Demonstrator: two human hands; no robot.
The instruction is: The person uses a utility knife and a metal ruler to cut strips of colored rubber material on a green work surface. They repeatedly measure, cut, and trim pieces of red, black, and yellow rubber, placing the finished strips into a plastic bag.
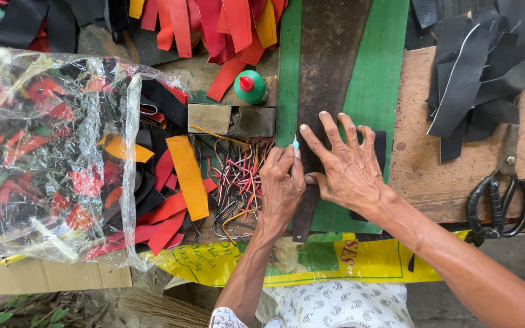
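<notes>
- Nearest me, my left hand [282, 185] pinches a thin pale tool [296, 144] at the rusty metal strip [326, 73].
- My right hand [346, 167] presses flat, fingers spread, on this rough dark strip, lying on the green board [379, 79].

Bright, even daylight, soft shadows; glare on the clear plastic bag [50, 152]; sharp throughout

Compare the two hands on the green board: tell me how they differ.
The right hand lies flat, fingers spread, pressing the dark metal strip; the left hand is curled, pinching a small pale-tipped tool upright at the strip's edge. Both are bare and rest over the green board.
</notes>
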